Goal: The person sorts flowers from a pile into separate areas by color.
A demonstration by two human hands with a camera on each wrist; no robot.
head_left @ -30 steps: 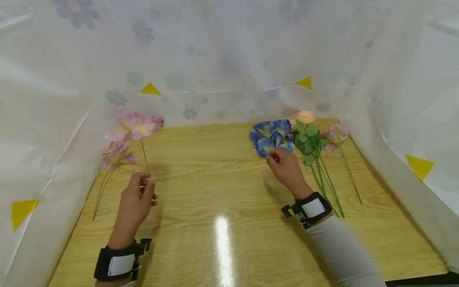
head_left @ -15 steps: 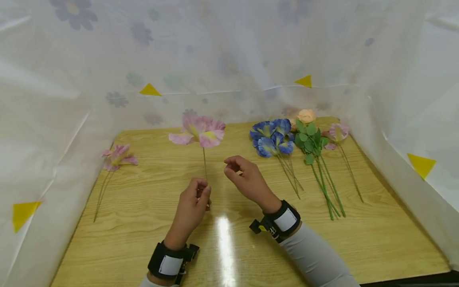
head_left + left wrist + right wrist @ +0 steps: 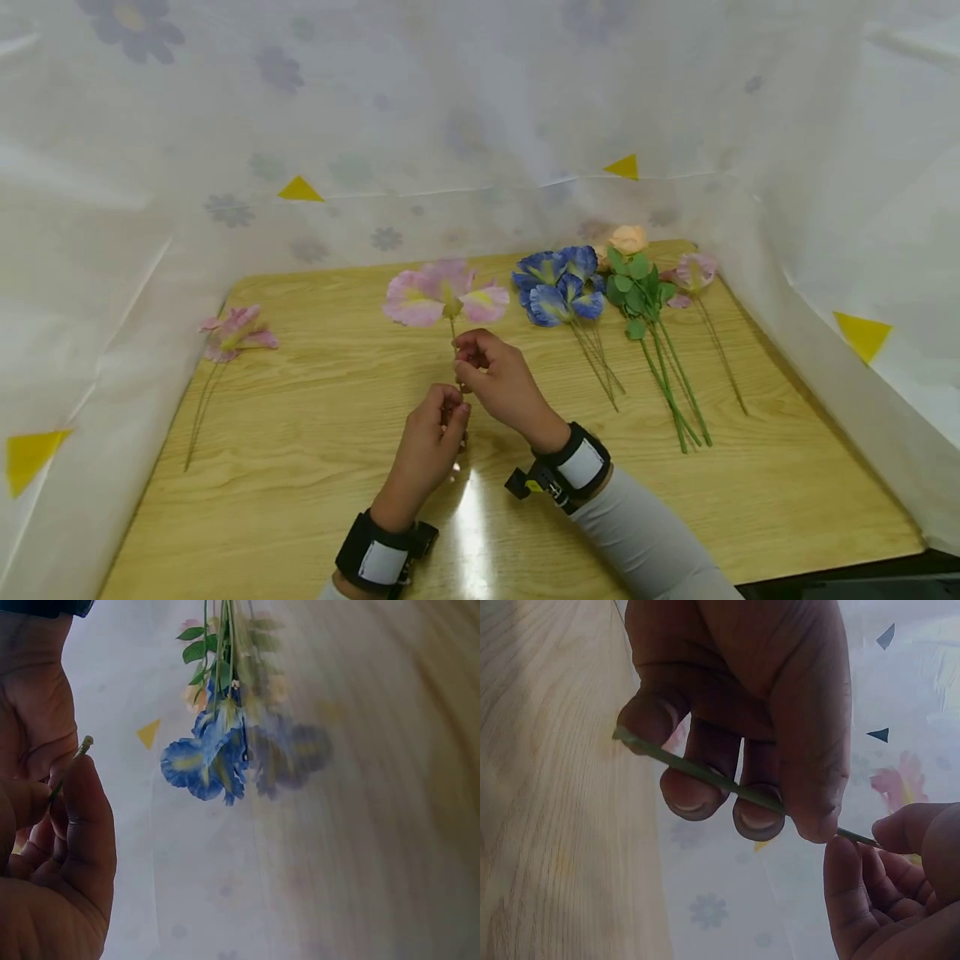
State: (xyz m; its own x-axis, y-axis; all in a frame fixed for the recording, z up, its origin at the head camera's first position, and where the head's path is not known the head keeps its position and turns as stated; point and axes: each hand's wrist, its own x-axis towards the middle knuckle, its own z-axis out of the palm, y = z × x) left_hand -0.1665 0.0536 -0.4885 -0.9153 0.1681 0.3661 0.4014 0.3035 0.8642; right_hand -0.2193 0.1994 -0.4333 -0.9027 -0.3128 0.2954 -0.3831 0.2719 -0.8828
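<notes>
A pink artificial iris point(image 3: 446, 293), with yellow in its petals and a thin stem, stands roughly upright over the middle of the table. My left hand point(image 3: 423, 454) pinches the lower stem between thumb and fingers. Just above it, my right hand point(image 3: 504, 383) pinches the stem below the bloom. In the right wrist view the green stem point(image 3: 705, 775) crosses the fingers of one hand and runs to the fingertips of the other. The left wrist view shows a short stem end point(image 3: 81, 748) sticking out from pinching fingers.
Blue irises point(image 3: 561, 287), peach roses point(image 3: 627, 240) with green leaves and a pink flower point(image 3: 695, 272) lie at the right on the wooden table point(image 3: 315, 467). At the left lie more pink blooms point(image 3: 238, 333). White sheeting point(image 3: 450, 108) with yellow triangles surrounds the table.
My left hand has carried the pink iris from the left side to the middle. My right hand has left the blue irises, moved left and taken hold of the stem.
</notes>
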